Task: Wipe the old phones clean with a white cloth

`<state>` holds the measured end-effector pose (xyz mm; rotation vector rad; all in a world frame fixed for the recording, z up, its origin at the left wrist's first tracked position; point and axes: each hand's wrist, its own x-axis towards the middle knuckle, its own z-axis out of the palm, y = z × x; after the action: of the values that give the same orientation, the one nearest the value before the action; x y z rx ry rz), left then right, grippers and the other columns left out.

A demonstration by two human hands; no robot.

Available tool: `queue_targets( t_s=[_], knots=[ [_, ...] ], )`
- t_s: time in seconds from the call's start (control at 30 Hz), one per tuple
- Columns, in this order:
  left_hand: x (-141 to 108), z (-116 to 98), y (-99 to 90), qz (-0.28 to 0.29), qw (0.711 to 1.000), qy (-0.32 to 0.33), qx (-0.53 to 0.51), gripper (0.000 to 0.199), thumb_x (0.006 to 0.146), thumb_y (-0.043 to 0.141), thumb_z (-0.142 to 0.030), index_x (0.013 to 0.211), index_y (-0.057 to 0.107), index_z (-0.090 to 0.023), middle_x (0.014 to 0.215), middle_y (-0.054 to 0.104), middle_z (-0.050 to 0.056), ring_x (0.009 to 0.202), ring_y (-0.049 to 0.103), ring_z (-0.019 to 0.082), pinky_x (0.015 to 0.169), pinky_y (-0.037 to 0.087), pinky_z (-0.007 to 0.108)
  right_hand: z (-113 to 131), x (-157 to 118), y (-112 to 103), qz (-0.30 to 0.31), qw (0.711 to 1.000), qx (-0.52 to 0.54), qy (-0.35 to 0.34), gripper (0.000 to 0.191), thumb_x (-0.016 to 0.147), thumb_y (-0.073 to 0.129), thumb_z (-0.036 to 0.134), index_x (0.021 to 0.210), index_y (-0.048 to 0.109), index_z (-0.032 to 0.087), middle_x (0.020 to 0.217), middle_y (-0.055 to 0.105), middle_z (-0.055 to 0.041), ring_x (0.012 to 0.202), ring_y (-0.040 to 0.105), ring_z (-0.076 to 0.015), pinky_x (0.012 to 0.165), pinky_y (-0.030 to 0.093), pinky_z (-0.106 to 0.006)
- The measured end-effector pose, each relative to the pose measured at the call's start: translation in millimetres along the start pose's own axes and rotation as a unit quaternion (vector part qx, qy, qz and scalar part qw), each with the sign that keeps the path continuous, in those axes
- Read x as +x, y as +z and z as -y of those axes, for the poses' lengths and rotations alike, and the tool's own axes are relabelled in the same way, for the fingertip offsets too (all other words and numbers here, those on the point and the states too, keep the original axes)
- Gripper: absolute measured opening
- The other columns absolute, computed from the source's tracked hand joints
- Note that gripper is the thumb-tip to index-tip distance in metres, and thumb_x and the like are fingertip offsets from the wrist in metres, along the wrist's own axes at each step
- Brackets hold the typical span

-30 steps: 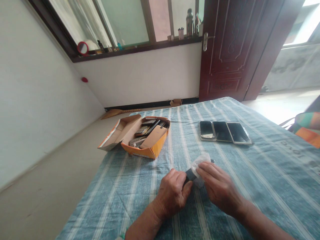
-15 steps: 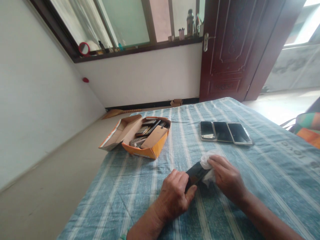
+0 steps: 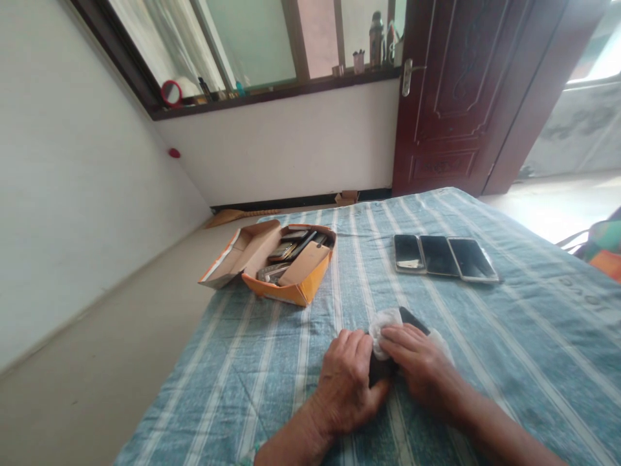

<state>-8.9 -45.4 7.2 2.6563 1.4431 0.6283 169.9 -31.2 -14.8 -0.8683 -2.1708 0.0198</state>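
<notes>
A dark phone (image 3: 381, 371) lies tilted between my hands, low over the striped blue cloth (image 3: 272, 362). My left hand (image 3: 350, 378) is wrapped round its near left end. With closed fingers my right hand (image 3: 421, 362) presses a crumpled white tissue (image 3: 385, 329) on the phone's surface; more of the tissue shows at the right of the hand. The phone's far corner sticks out beyond the right fingers, and its middle is hidden under them.
An open orange box (image 3: 310, 285) holding several phones stands at the left edge of the cloth, its flap folded left. Three phones (image 3: 439, 255) lie in a row at the back right. Beyond are a windowsill and a dark red door (image 3: 451, 97).
My right hand has moved left along the phone with the tissue, nearer to my left hand. The phone's far corner now shows past the tissue. The view has shifted slightly.
</notes>
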Motion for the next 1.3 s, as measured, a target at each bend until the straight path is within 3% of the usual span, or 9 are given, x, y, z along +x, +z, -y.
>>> queue_targets(
  t_s=[0.17,0.4,0.57,0.73,1.03,1.3],
  knots=[
    [0.4,-2.1,0.8,-0.001,1.000,-0.025,-0.010,0.029,0.066,0.063,-0.023,0.091,0.052,-0.016,0.087,0.060,0.009,0.082,0.055,0.027,0.072,0.051,0.046,-6.1,-5.9,4.3,0.048,0.998,-0.018,0.029,0.044,0.078,0.039,0.000,0.108,0.064,0.019,0.115,0.067,-0.0091,0.114,0.058,-0.0219,0.100,0.046,-0.045],
    [-1.3,0.2,4.2,-0.025,0.999,-0.026,-0.023,0.050,0.062,0.067,-0.024,0.108,0.048,-0.015,0.096,0.062,0.011,0.087,0.057,0.030,0.075,0.052,0.048,-13.2,-10.2,8.3,0.029,0.992,-0.086,0.088,0.043,0.078,0.042,-0.001,0.110,0.064,0.017,0.119,0.065,-0.0115,0.115,0.058,-0.0260,0.100,0.047,-0.047],
    [-7.4,7.0,14.5,-0.035,0.999,-0.015,-0.008,0.080,0.067,0.066,-0.026,0.136,0.027,-0.013,0.112,0.060,0.016,0.096,0.059,0.033,0.082,0.050,0.053,2.6,-4.0,7.9,0.044,0.998,0.001,0.038,0.040,0.083,0.039,0.002,0.111,0.064,0.016,0.115,0.066,-0.0119,0.115,0.057,-0.0236,0.101,0.046,-0.043],
    [-8.1,8.3,15.2,-0.038,0.999,-0.024,-0.028,0.094,0.067,0.067,-0.023,0.144,0.015,-0.014,0.124,0.056,0.018,0.107,0.056,0.033,0.091,0.048,0.053,14.0,7.9,2.5,0.101,0.990,0.100,0.005,0.032,0.091,0.042,0.012,0.114,0.063,0.017,0.107,0.067,-0.0107,0.114,0.057,-0.0225,0.102,0.044,-0.041],
    [-3.0,5.3,10.6,-0.037,0.998,-0.032,-0.043,0.090,0.064,0.067,-0.023,0.143,0.024,-0.016,0.127,0.055,0.016,0.108,0.056,0.032,0.091,0.049,0.053,-3.9,11.9,10.5,0.113,0.991,0.041,0.056,0.034,0.085,0.046,0.006,0.112,0.064,0.018,0.114,0.065,-0.0093,0.119,0.053,-0.0223,0.106,0.040,-0.042],
    [-1.1,3.5,6.8,-0.020,0.998,-0.036,-0.036,0.088,0.062,0.068,-0.024,0.140,0.028,-0.015,0.125,0.055,0.017,0.105,0.055,0.033,0.087,0.050,0.052,-20.9,12.4,10.5,0.097,0.989,-0.031,0.112,0.035,0.084,0.045,0.001,0.107,0.064,0.020,0.107,0.066,-0.0079,0.102,0.060,-0.0213,0.104,0.038,-0.047]
  ],
)
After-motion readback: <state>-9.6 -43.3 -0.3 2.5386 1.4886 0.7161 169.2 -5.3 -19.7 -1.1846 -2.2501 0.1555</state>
